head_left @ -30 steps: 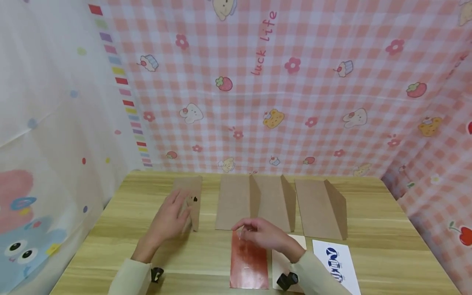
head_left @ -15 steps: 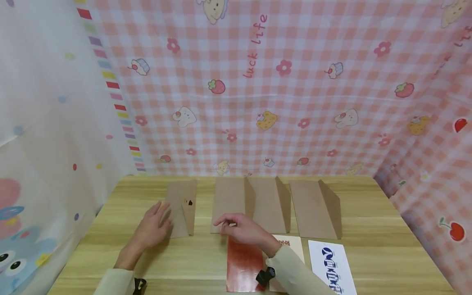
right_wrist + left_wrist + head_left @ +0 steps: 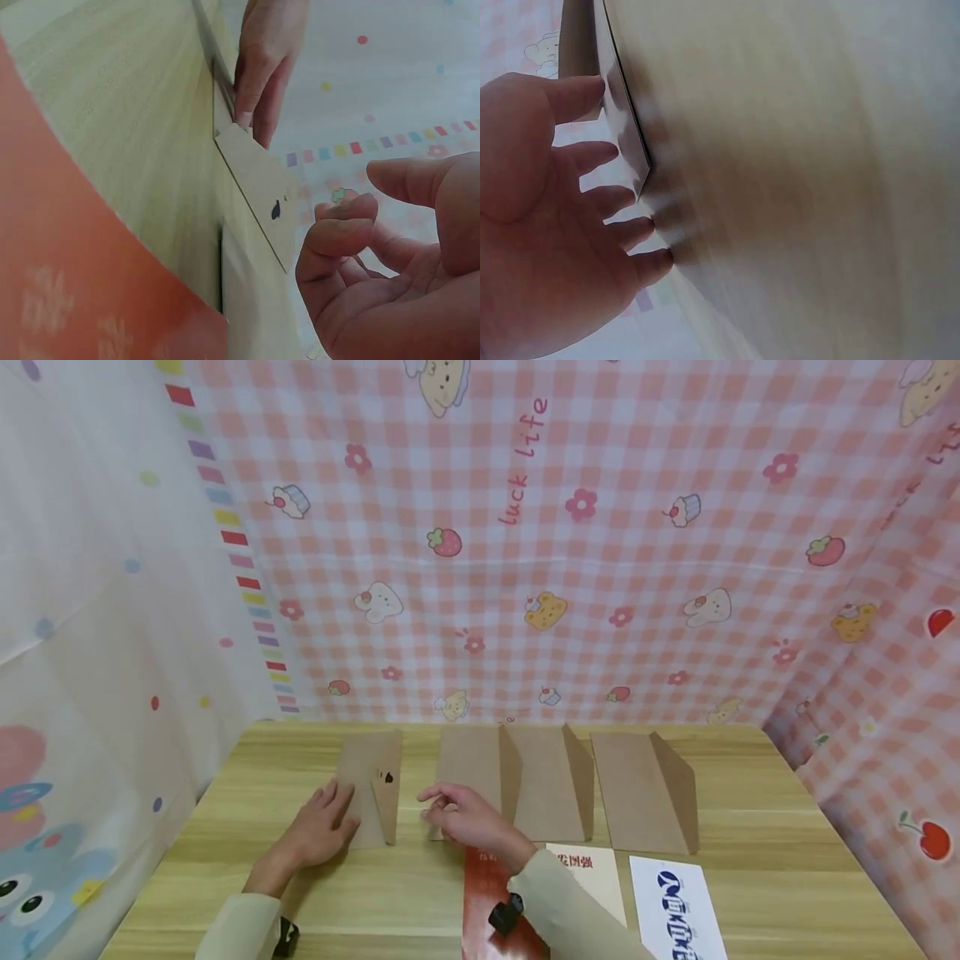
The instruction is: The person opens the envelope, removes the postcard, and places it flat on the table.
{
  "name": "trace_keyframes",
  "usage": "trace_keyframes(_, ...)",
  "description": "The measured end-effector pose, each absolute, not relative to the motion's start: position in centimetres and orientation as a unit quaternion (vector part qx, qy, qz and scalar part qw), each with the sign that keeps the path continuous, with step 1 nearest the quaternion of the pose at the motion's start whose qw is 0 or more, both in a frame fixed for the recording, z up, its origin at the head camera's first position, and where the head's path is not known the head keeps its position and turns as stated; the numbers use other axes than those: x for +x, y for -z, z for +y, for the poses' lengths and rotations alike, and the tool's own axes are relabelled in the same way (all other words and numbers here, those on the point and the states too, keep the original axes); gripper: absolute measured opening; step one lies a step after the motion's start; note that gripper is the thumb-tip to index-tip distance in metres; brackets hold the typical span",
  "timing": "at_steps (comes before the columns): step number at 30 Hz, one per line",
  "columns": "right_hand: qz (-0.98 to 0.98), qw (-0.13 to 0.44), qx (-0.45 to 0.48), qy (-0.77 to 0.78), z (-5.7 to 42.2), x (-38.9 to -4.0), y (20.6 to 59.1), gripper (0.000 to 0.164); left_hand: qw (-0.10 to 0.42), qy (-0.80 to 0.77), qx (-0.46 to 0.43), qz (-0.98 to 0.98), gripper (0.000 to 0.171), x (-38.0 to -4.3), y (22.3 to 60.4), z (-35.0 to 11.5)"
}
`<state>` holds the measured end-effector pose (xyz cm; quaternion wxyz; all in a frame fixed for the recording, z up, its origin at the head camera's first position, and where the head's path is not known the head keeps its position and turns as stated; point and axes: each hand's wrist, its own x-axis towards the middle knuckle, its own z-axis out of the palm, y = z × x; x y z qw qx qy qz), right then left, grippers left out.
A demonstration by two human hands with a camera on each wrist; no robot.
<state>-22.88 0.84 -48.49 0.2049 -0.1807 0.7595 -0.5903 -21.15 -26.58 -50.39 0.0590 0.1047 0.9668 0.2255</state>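
At the table's left, a brown kraft-paper envelope (image 3: 365, 814) lies with its flap up, a small black mark on the flap. My left hand (image 3: 318, 828) touches its left edge with extended fingers; in the left wrist view the fingertips reach the envelope's (image 3: 626, 131) corner and the tabletop. Bent loosely, the fingers of my right hand (image 3: 471, 818) hold nothing. That hand hovers by the second envelope (image 3: 467, 756), its fingertips over the gap beside the first. The right wrist view shows the marked flap (image 3: 259, 187) standing a little way from my right hand (image 3: 420, 277).
Two more kraft envelopes with raised flaps, a middle one (image 3: 542, 789) and a right one (image 3: 630, 793), continue the row. Below lie a red card (image 3: 480, 914), partly under my right forearm, a cream card (image 3: 600, 877) and a white card (image 3: 671, 902) with blue print. A wooden table (image 3: 780, 877) carries everything.
My left hand has moved from over the marked flap to the envelope's left edge. My right hand has shifted left, away from the red card. The view has turned slightly.
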Motion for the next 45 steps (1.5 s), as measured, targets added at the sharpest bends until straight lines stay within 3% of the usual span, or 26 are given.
trace_keyframes(6,0.746,0.222,-0.142,0.612,-1.0,-23.3,49.1,0.035,0.072,-0.204,0.114,0.970,0.059,-21.5,51.1,-27.0)
trace_keyframes(16,0.749,0.196,-0.126,0.620,-3.5,-23.9,50.8,0.034,0.121,-0.181,0.097,0.971,0.058,-21.6,49.4,-26.3)
trace_keyframes(30,0.761,0.175,-0.110,0.616,-5.9,-23.9,51.9,0.034,0.117,-0.167,0.098,0.974,0.057,-21.6,49.8,-26.2)
trace_keyframes(37,0.778,0.196,-0.092,0.590,-6.0,-23.8,51.4,0.043,0.122,-0.171,0.097,0.973,0.058,-21.6,49.6,-26.1)
trace_keyframes(45,0.804,0.175,-0.091,0.561,-6.4,-23.4,51.5,0.051,0.130,-0.185,0.097,0.969,0.059,-21.6,49.4,-26.3)
